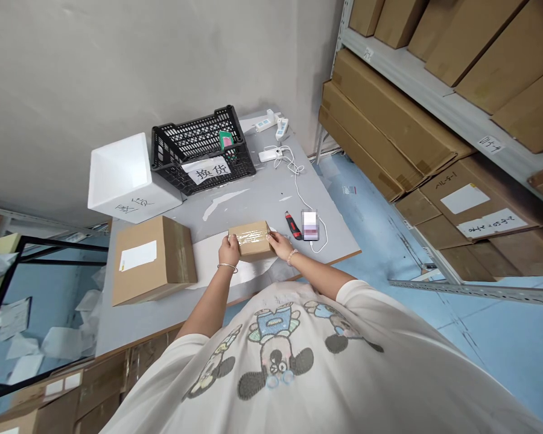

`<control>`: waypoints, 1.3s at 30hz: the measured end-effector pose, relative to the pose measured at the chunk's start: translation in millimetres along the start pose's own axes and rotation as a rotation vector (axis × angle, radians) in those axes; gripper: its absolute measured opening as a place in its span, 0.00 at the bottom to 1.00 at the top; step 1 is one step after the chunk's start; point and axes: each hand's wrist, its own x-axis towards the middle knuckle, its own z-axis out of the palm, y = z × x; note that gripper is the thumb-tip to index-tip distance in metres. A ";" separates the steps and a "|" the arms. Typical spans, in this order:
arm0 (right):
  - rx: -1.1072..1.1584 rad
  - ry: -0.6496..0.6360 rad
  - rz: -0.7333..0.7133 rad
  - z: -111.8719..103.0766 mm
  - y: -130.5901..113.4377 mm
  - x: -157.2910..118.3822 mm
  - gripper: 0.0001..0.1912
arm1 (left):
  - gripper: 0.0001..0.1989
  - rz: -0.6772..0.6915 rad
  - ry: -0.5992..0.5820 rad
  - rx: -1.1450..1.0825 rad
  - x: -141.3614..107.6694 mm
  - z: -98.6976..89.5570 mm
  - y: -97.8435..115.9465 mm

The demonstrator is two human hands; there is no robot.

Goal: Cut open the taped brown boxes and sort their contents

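Two hands gripping: left hand (229, 249), right hand (277, 245)
Fingers: closed on opposite ends of a small taped cardboard box (251, 239)
Just beside: a red-and-black box cutter (293, 226)

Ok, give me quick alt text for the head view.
The left hand and right hand hold a small brown cardboard box wrapped in clear tape on a grey table. A red-and-black box cutter lies to the right, a larger brown cardboard box to the left, and a black plastic crate beyond.

White short-sleeve tee (271, 361), cartoon-character print; thin metal bangle (227, 268) on left wrist; beaded bracelet (292, 257) on right.
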 end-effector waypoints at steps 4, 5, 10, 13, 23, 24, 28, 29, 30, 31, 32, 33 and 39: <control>0.003 0.002 -0.010 0.6 1.5 0.5 0.23 | 0.26 -0.003 0.011 -0.015 -0.6 0.4 -0.5; 0.005 0.002 -0.013 0.7 1.7 0.4 0.24 | 0.25 -0.003 0.014 -0.020 -0.8 0.5 -0.6; 0.008 0.004 -0.019 0.1 1.4 -0.4 0.24 | 0.25 0.000 0.019 -0.025 -1.5 0.8 -1.0; -0.004 0.003 -0.012 -0.4 0.8 -0.5 0.25 | 0.24 0.001 0.016 -0.034 -2.0 0.7 -0.9; 0.070 -0.014 -0.007 2.4 3.4 3.3 0.23 | 0.22 -0.008 0.003 -0.061 0.3 -0.6 -0.2; 0.086 -0.018 -0.006 2.0 3.8 3.8 0.23 | 0.22 -0.006 -0.005 -0.069 0.0 -1.0 0.2; 0.201 -0.047 0.013 -0.5 6.5 5.1 0.23 | 0.21 0.015 -0.038 -0.109 -7.0 -5.1 5.8; 0.253 -0.069 0.036 -0.4 7.5 5.0 0.23 | 0.22 0.033 -0.034 -0.120 -10.4 -6.9 8.7; 0.316 -0.095 0.074 0.3 8.8 4.9 0.25 | 0.22 0.058 -0.024 -0.128 -14.3 -9.0 12.3; 0.384 -0.122 0.126 1.6 10.4 4.8 0.26 | 0.23 0.090 -0.013 -0.129 -18.6 -11.0 16.4; 0.449 -0.147 0.185 3.4 12.4 4.8 0.28 | 0.23 0.128 -0.004 -0.120 -23.3 -12.7 20.8; 0.507 -0.162 0.244 5.4 14.8 4.9 0.28 | 0.24 0.170 0.000 -0.101 -28.0 -13.8 25.2; 0.468 -0.103 0.396 6.1 42.4 9.8 0.22 | 0.24 0.376 -0.064 0.106 -53.1 4.9 33.1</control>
